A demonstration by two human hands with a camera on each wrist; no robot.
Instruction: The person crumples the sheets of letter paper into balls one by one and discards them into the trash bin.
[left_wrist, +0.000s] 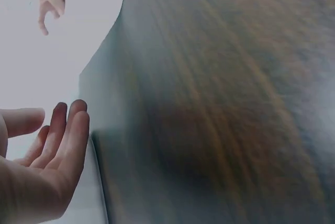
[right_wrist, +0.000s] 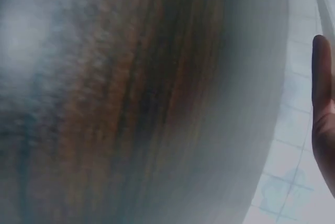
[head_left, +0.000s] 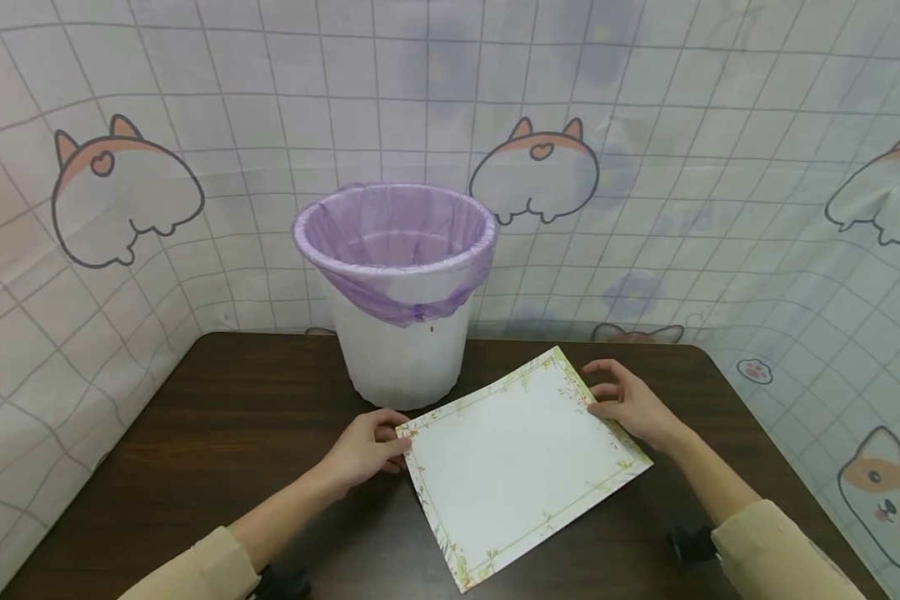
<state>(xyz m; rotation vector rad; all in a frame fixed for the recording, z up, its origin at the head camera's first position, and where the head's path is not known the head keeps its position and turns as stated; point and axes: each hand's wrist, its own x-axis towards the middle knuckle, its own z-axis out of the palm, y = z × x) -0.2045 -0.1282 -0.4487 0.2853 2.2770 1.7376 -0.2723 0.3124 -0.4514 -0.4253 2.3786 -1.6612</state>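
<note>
A white sheet of paper [head_left: 517, 454] with a yellow-green leafy border lies askew above the dark tabletop; I cannot tell whether it rests flat. My left hand [head_left: 371, 446] is at its left corner, thumb by the edge. In the left wrist view, that hand's thumb and fingers [left_wrist: 78, 135] are spread with a gap between them. At the sheet's right edge is my right hand [head_left: 630, 408], thumb at the border and index finger apart from it. Only the side of the right hand [right_wrist: 324, 114] shows in the right wrist view.
Behind the sheet, a white bin [head_left: 401, 358] with a purple liner [head_left: 405, 292] stands on the dark wooden table [head_left: 217, 425]. Gridded cloth [head_left: 270, 83] with cartoon dogs hangs around the table's back and sides.
</note>
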